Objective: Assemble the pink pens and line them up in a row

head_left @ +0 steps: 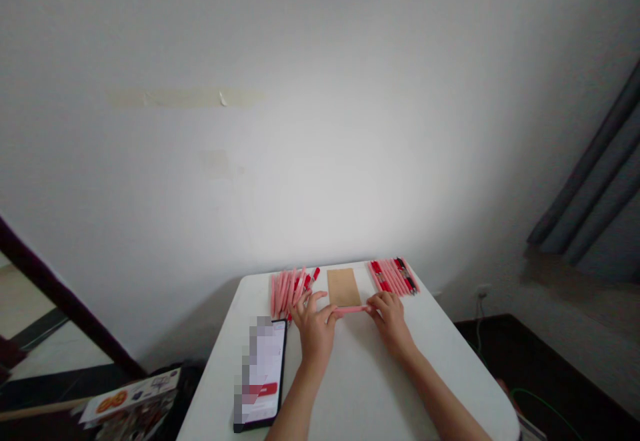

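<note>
A pink pen lies crosswise just above the white table, held at both ends. My left hand pinches its left end and my right hand grips its right end. Beyond the pen lies a flat brown paper envelope. A pile of pink and red pens is to the left of the envelope, close to my left fingers. Another row of pink, red and black pens lies to the right of it.
A phone with a lit screen lies on the table left of my left arm. A plain wall rises behind the table. A printed box sits on the floor at lower left; a grey curtain hangs at right.
</note>
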Demonstrator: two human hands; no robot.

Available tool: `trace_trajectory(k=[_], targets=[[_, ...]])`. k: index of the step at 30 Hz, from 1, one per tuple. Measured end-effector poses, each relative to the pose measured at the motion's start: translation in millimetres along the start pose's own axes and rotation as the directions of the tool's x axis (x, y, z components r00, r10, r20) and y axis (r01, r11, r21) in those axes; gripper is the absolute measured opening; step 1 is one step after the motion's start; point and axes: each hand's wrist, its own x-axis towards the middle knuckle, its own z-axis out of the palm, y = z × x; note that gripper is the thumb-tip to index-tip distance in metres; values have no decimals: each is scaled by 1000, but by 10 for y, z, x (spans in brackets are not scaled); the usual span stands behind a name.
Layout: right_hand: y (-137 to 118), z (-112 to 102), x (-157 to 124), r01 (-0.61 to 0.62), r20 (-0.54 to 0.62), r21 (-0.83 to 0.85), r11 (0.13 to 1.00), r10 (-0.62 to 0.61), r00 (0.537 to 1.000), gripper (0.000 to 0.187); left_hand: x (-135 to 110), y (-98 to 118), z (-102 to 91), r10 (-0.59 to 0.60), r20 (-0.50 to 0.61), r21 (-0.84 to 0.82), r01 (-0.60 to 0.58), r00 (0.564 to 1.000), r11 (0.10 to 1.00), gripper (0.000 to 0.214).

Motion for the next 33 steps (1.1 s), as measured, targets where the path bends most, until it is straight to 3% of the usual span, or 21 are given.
trace_trajectory(k=[16,21,28,33], targets=[[36,20,6,1,-50,113,994,5,999,31,-3,-32,13,-38,-11,11,38,999,999,9],[-19,-37,29,-26,-62,254,967,43,997,32,-11,-52,28,-39,-8,34,39,999,999,10],[-92,-143,80,-142,-25,567,812,189,982,35,-7,-48,27,-26,-4,3,26,1000,1000,11],[-79,-151,85,-307,151,771,559,307,940,32,-22,-8,34,32,38,-25,-31,999,999,8]])
